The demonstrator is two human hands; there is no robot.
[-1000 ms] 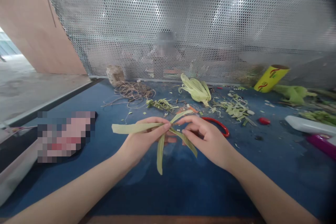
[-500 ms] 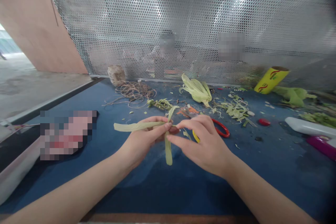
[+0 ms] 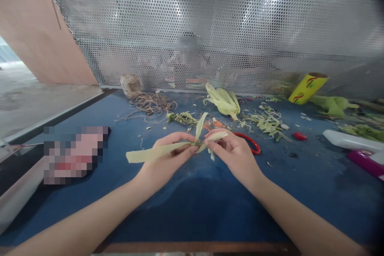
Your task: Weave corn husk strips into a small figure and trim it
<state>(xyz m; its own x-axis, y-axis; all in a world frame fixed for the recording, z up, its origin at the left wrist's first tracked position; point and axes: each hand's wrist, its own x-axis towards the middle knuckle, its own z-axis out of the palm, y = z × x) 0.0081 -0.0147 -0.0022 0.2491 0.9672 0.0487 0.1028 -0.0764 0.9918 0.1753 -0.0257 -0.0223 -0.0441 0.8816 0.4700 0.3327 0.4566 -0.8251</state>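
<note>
Pale green corn husk strips [image 3: 156, 153] cross between my two hands over the middle of the blue table. My left hand [image 3: 172, 150] pinches them where they meet, and one long strip sticks out to the left across its fingers. Another strip points up and away. My right hand [image 3: 231, 147] pinches a strip on the right side, its end lying over the index finger. Behind the right hand, the red handle of a pair of scissors [image 3: 250, 144] shows; the rest is mostly hidden. A bunch of corn husk [image 3: 223, 102] lies beyond the hands.
Brown twine [image 3: 154, 104] lies tangled beside a roll [image 3: 130, 85] at the back left. Green scraps [image 3: 267, 122], a yellow tube [image 3: 309, 88] and a white-and-purple tool [image 3: 354, 142] are on the right. A perforated metal screen [image 3: 210, 16] closes off the far edge; a blurred object [image 3: 76, 154] lies left.
The strip that hung down toward me is now lifted and folded to the right in my right hand. My left hand keeps its pinch, and the upper strip stands out more.
</note>
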